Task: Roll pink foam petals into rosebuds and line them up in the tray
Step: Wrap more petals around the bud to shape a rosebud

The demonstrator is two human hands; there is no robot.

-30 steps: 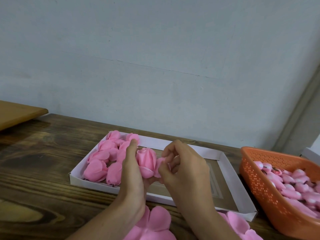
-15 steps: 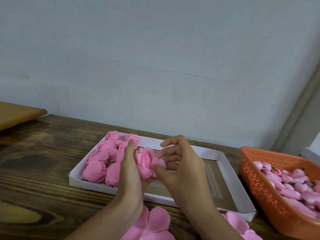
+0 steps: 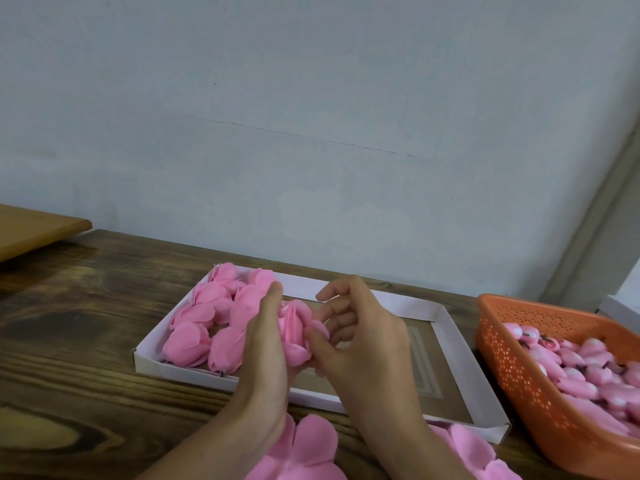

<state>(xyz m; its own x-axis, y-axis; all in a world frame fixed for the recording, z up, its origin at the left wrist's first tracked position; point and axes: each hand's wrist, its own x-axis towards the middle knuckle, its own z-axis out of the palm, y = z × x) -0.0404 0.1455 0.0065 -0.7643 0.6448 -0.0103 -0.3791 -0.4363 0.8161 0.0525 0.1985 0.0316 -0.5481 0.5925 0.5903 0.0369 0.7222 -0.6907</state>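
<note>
Body in view: two hands plus forearms. Left hand (image 3: 266,344) and right hand (image 3: 367,351) are bare. Left forearm (image 3: 214,441) and right forearm (image 3: 415,441) are bare too, with skin running right down to the near frame edge, where both get cut off. Fingers are slim and fairly long. The nail on the farthest left-hand fingertip (image 3: 276,289) looks short and plain, but it's too blurred for more. Knuckles show as soft ridges on the back of the right hand. Wrists are narrow and bare. Right-hand nails mostly face away, can't tell. Elbows and upper arms are out of frame, so can't tell what's worn higher up.
</note>
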